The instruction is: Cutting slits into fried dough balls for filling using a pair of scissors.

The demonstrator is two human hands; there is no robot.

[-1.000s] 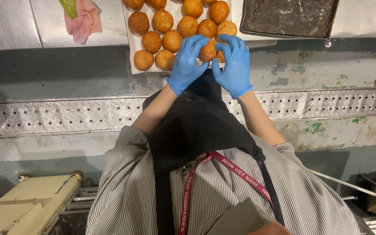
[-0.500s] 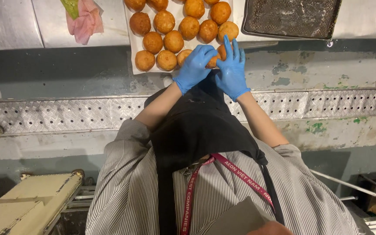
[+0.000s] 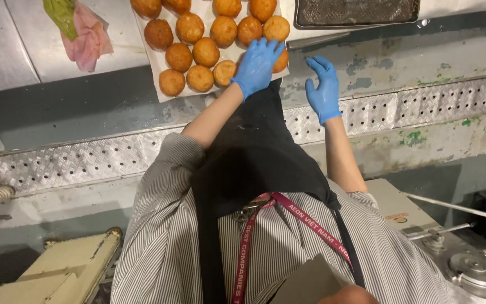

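**Blue gloves over a sheet of fried dough balls**

Looking straight down at someone in a striped shirt and black apron (image 3: 254, 163) with a red lanyard (image 3: 288, 217). Both hands are in blue gloves. The left hand (image 3: 257, 66) is laid over the near right corner of the batch, fingers spread flat on top of a golden-brown ball (image 3: 280, 62) that mostly hides under the palm, so I honestly can't tell if it's gripping that ball or just resting on it. The right hand (image 3: 323, 90) is off the sheet, hanging in the air over the grey counter edge, fingers loose and slightly curled, holding nothing.

The round fried balls (image 3: 198, 48) sit in rows on white paper (image 3: 148, 67), most touching their neighbours. Just right of the paper is a dark metal tray (image 3: 358, 12). Off to the left lies a pink and green cloth (image 3: 82, 36). Below the counter runs a perforated metal ledge (image 3: 85, 163).
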